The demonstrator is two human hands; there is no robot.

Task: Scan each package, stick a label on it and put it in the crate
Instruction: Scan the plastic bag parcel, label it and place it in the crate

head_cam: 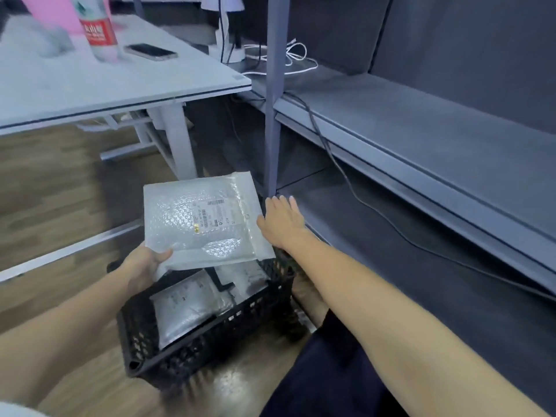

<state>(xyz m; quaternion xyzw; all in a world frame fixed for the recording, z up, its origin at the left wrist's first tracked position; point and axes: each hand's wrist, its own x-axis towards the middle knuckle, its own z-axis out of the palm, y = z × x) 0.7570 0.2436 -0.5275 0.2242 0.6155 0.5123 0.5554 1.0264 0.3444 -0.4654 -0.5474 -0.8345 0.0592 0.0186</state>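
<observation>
A white bubble-wrap package (201, 219) with a printed barcode label on its face is held flat above the black plastic crate (192, 353), which sits on the floor. My left hand (144, 266) grips the package's near left corner, thumb on top. My right hand (282, 224) is open with fingers spread, just beside the package's right edge; I cannot tell whether it touches it. Inside the crate lie a grey bubble package (186, 308) and another pale one (246, 275), partly hidden by the held package.
A white desk (120, 85) at upper left carries a bottle with a red label (97, 28) and a phone (150, 51). A grey shelf unit (421, 139) with an upright post (273, 115) stands to the right, a cable trailing over it. Wooden floor lies to the left.
</observation>
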